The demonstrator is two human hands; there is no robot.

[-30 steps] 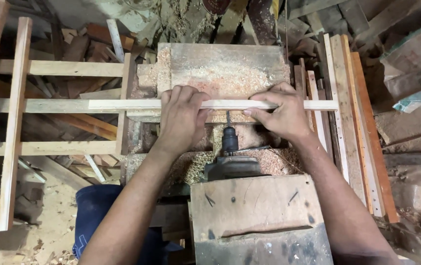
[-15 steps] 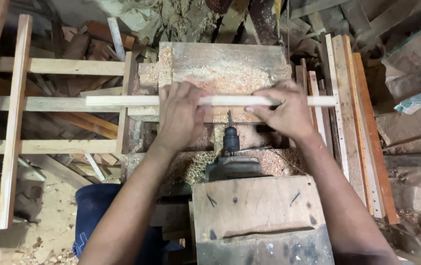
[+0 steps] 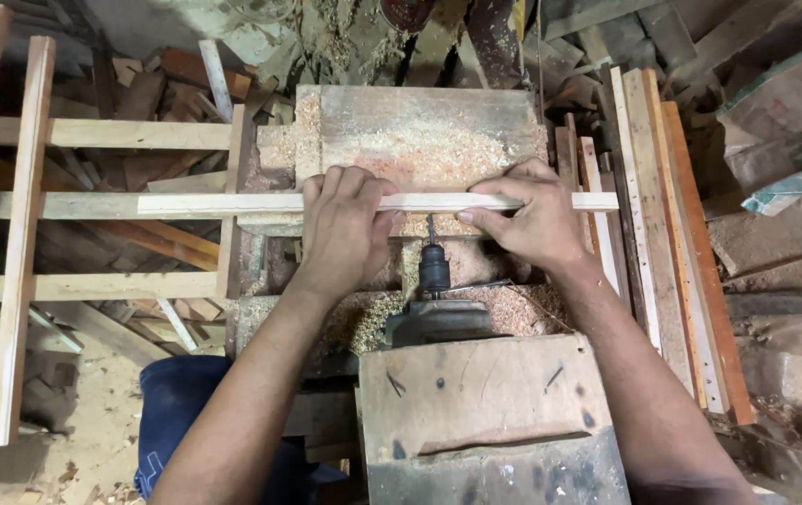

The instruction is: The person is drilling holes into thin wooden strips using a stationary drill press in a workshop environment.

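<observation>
- Nearest to the camera, at 6 o'clock, a worn wooden block (image 3: 485,411) covers the body of a horizontal drilling machine; it has scratches and small dark holes.
- Just beyond it, a dark drill chuck (image 3: 434,271) points toward 12 o'clock, and its thin bit reaches up to the slat.
- At 7 o'clock, low on the floor, there is a blue container (image 3: 176,411), partly hidden by the left forearm.
- The left hand (image 3: 345,229) lies on a long pale wooden slat (image 3: 232,202), fingers curled over its far edge; the grip is clenched on the slat.
- The right hand (image 3: 527,220) holds the same slat on the other side of the bit, with thumb at the near edge and fingers over the top, so this grip is also closed on it.
- The slat lies crosswise, from 9 o'clock to 3 o'clock, on the desk (image 3: 476,112) of the machine, which is covered with sawdust (image 3: 419,150).
- At 9 o'clock stands a pale wooden frame (image 3: 22,234) of rails and crossbars.
- At 3 o'clock, a stack of long planks (image 3: 672,234) lies beside the desk.
- At 12 o'clock, far behind, wood scraps (image 3: 167,75) are piled.
</observation>
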